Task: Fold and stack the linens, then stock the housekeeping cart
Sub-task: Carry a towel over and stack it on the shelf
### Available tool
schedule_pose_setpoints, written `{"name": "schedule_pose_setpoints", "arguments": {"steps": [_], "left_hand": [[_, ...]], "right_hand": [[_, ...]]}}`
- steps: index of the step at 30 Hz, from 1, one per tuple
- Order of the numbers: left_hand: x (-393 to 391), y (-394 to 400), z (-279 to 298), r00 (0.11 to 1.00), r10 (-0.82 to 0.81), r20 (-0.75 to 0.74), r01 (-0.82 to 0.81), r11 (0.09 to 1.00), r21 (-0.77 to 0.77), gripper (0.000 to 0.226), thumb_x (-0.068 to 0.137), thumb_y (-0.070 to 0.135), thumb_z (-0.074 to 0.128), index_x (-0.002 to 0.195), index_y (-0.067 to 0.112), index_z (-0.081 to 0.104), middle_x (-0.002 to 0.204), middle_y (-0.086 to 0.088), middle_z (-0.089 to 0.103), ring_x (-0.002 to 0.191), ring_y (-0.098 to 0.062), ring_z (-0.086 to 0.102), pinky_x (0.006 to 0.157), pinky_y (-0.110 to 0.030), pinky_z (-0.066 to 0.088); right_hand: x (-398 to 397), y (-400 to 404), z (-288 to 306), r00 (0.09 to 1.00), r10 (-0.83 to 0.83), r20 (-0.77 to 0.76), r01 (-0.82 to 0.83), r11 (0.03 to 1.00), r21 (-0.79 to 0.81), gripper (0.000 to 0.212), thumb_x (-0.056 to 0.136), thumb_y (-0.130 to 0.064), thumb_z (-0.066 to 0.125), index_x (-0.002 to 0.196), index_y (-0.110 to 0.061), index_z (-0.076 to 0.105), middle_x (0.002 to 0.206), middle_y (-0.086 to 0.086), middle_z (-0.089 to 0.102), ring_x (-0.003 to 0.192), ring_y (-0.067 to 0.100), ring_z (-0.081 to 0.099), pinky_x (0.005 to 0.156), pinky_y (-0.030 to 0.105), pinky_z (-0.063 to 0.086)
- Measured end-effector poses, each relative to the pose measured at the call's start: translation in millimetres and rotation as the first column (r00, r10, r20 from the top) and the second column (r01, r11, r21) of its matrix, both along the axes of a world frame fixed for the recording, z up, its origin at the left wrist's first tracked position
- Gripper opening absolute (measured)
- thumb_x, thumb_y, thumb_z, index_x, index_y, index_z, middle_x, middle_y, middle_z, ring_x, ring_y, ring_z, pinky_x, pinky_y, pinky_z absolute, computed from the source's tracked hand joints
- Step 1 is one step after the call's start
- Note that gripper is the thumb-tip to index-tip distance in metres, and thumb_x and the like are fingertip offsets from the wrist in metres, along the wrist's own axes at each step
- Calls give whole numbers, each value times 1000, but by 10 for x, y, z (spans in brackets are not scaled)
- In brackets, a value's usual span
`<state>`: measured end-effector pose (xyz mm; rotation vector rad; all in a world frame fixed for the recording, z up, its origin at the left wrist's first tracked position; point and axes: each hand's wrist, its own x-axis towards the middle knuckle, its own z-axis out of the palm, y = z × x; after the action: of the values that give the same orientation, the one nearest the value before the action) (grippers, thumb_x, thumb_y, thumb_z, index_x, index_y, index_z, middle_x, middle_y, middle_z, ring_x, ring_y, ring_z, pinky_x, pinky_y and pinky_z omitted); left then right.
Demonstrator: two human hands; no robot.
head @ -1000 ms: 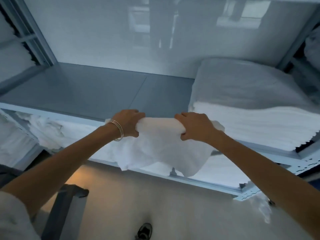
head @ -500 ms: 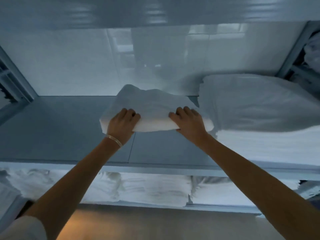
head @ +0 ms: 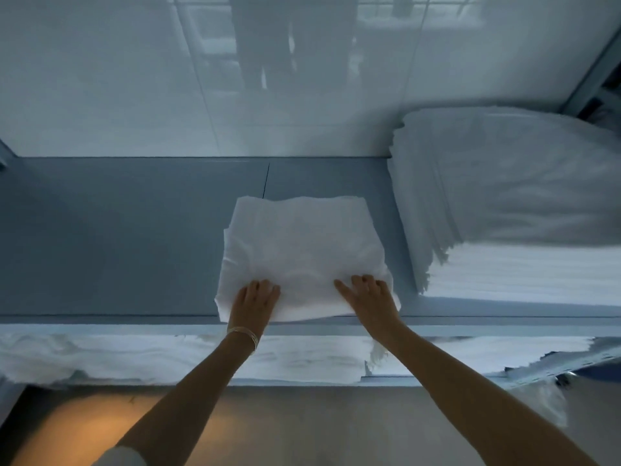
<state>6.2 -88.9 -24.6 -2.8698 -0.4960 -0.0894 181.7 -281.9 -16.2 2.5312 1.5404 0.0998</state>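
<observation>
The glossy pale wall fills the view from 10 to 2 o'clock, smooth enough to throw back dim reflections. Below it the flat grey-blue shelf runs side to side, a thin seam splitting its hard, matte surface. At 3 o'clock a tall stack of linens sits squared off, its thin layered edges showing many finished folds, and more white linen lies on the level beneath at 6 to 8 o'clock. So much folding looks done; no cart shows, so stocking it seems left. At the centre a folded cloth, soft, slightly wrinkled and roughly square, lies on the shelf near the front edge, just beside the tall stack. The left hand and right hand press flat on its near edge, fingers straight.
</observation>
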Motion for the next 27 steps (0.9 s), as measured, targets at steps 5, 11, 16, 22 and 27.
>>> {"name": "schedule_pose_setpoints", "arguments": {"steps": [5,11,16,22,27], "left_hand": [[283,-52,297,986,139,-95,-152,977,-151,77,56,15,81,125,12,48,119,-14,50,103,-32,52,84,-37,48],[338,-487,430,994,-89,-61,64,942,-329,66,44,14,88,105,8,64,102,-17,62,86,-38,61,65,-43,53],[731,-1109,726,933,-361,-6,332,864,-380,53,50,8,85,99,8,65,95,-14,63,79,-36,61,62,-41,56],[1192,-2688,1005,750,-661,-25,617,713,-333,45,73,18,73,115,11,59,116,-12,58,107,-36,54,85,-41,50],[1285,-4304,1079,550,-830,-89,778,548,-307,44,83,25,64,125,16,53,129,-6,51,122,-31,44,99,-37,41]], "right_hand": [[89,154,201,976,-37,-216,45,999,29,66,79,-8,65,140,-18,42,132,19,45,118,37,48,93,41,43],[-125,-520,455,934,-19,-358,100,973,209,57,88,-16,61,141,-16,40,142,13,39,130,28,39,106,39,30],[-253,-1503,663,907,-135,-399,251,933,256,58,80,-21,72,134,-15,50,133,14,49,120,28,52,100,42,39],[-512,-3158,804,825,-423,-374,523,823,222,73,60,-21,84,126,-18,52,115,13,59,97,30,64,83,44,49],[-1000,-4828,974,589,-718,-371,777,629,18,64,91,-31,55,146,-26,23,145,4,27,131,22,35,104,33,28]]}}
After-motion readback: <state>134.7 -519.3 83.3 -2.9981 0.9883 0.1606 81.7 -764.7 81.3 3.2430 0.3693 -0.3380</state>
